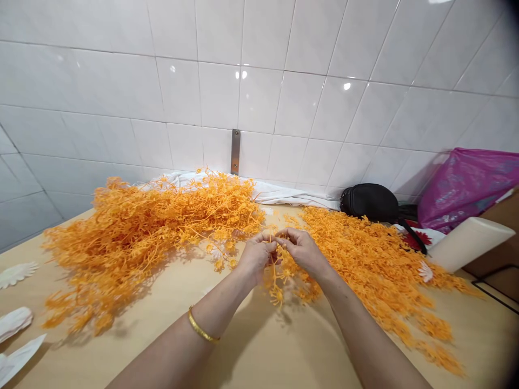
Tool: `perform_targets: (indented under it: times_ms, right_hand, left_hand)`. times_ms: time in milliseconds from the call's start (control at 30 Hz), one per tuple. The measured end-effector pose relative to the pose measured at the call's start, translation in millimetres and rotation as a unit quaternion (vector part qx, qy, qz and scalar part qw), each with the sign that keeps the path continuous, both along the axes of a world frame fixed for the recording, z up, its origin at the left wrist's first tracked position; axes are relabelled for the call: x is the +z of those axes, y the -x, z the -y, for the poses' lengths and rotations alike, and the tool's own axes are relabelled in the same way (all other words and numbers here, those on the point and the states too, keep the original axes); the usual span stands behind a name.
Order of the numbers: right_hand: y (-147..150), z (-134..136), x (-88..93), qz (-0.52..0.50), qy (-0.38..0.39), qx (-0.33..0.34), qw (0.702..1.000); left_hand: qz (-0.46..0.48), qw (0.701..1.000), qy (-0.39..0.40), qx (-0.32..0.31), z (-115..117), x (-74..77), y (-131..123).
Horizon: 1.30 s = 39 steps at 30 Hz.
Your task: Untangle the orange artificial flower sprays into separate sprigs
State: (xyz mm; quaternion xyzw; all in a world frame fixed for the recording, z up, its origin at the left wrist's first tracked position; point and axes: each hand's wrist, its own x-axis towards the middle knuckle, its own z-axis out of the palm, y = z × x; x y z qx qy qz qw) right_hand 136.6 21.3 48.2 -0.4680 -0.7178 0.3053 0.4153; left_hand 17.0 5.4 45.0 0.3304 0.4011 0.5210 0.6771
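Close together over the middle of the table, both hands pinch a thin orange artificial flower sprig (277,294). My left hand (256,258), below a gold bangle on the forearm, is closed around its stem. The fingertips of my right hand (302,249) meet the left ones at the same stem. Small star-shaped orange blooms dangle beneath the fingers. To the left lies a tall tangled heap of orange sprigs (162,216). On the right spreads a flatter pile of small orange pieces (365,259). The exact grip point is partly hidden by the fingers.
A black pouch (370,202) stands against the tiled wall, beside a purple plastic bag (470,183). A cream cylinder (472,243) leans at the right. White petal-shaped pieces (18,274) lie at the left edge. White cloth (292,195) runs along the wall.
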Motion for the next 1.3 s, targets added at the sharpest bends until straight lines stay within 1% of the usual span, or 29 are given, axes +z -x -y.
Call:
perform_targets:
  times_ms: [100,200,267,333,367,400,433,500,567,633,733,800,833,867,933,1000,1067,1167,1233,1300]
  right_hand:
    - [-2.0,0.6,0.4,-0.003,0.018,0.016,1.000]
    - [-2.1,1.7,-0.3,0.030,-0.002,-0.021,0.999]
    - [0.3,2.3,-1.9,0.039,-0.016,-0.060,0.997]
    - [5.5,2.9,-4.1,0.009,-0.018,-0.090,0.996]
    - [9.2,3.2,-5.1,-0.029,-0.010,-0.097,0.995]
    - [13.3,3.4,-6.0,-0.089,0.009,-0.099,0.991]
    - [17.7,3.6,-6.7,-0.163,0.036,-0.096,0.981]
    - [24.1,2.7,-7.3,-0.301,0.089,-0.089,0.945]
    - [22.5,-0.4,-6.7,-0.377,0.114,-0.096,0.914]
    - [8.7,-5.7,-4.5,-0.403,0.110,-0.127,0.900]
    - [-26.0,-13.2,2.3,-0.441,0.103,-0.183,0.873]
    - [-43.7,-15.1,7.7,-0.455,0.102,-0.202,0.862]
    - [-47.7,-14.9,10.0,-0.457,0.107,-0.201,0.860]
    - [-48.3,-13.9,11.6,-0.453,0.117,-0.191,0.863]
    - [-41.2,-10.6,12.5,-0.417,0.157,-0.146,0.883]
    - [-29.1,-6.4,10.2,-0.350,0.206,-0.084,0.910]
    - [-17.8,-1.9,6.1,-0.283,0.235,-0.021,0.929]
    - [-7.2,4.4,0.8,-0.197,0.226,0.053,0.952]
    - [-3.4,7.5,-0.4,-0.141,0.196,0.084,0.967]
    - [-1.4,8.9,-0.6,-0.103,0.161,0.107,0.976]
  left_hand:
    - [-0.037,0.999,-0.007,-0.013,-0.4,-2.5,1.0]
    - [-0.102,0.994,-0.040,-0.014,-0.2,-6.3,0.4]
    - [-0.110,0.991,-0.082,-0.006,-0.5,-8.4,-0.7]
    - [-0.089,0.989,-0.120,0.009,-1.3,-9.6,-1.9]
    - [-0.074,0.989,-0.124,0.013,-1.9,-9.8,-2.2]
    - [-0.056,0.992,-0.114,0.009,-2.5,-9.8,-2.3]
    - [-0.036,0.995,-0.094,-0.003,-3.1,-9.5,-2.1]
    - [0.010,0.998,-0.045,-0.044,-3.5,-7.9,-1.3]
    - [0.055,0.994,-0.016,-0.088,-2.7,-5.0,0.0]
    - [0.085,0.989,-0.017,-0.120,-0.7,-1.4,1.3]
    - [0.109,0.982,-0.045,-0.148,1.9,1.6,2.5]
    - [0.108,0.982,-0.057,-0.143,1.5,-0.5,2.6]
    - [0.102,0.984,-0.060,-0.135,0.5,-2.9,2.5]
    - [0.093,0.986,-0.063,-0.126,-0.8,-5.8,2.4]
    - [0.075,0.988,-0.074,-0.108,-3.8,-11.4,2.6]
    - [0.065,0.989,-0.092,-0.095,-5.9,-14.5,3.2]
    - [0.063,0.989,-0.104,-0.085,-6.4,-14.3,3.8]
    - [0.066,0.990,-0.103,-0.066,-5.1,-11.2,3.5]
    - [0.065,0.991,-0.098,-0.057,-4.3,-10.0,2.8]
    - [0.036,0.993,-0.098,-0.046,-4.6,-10.5,2.2]
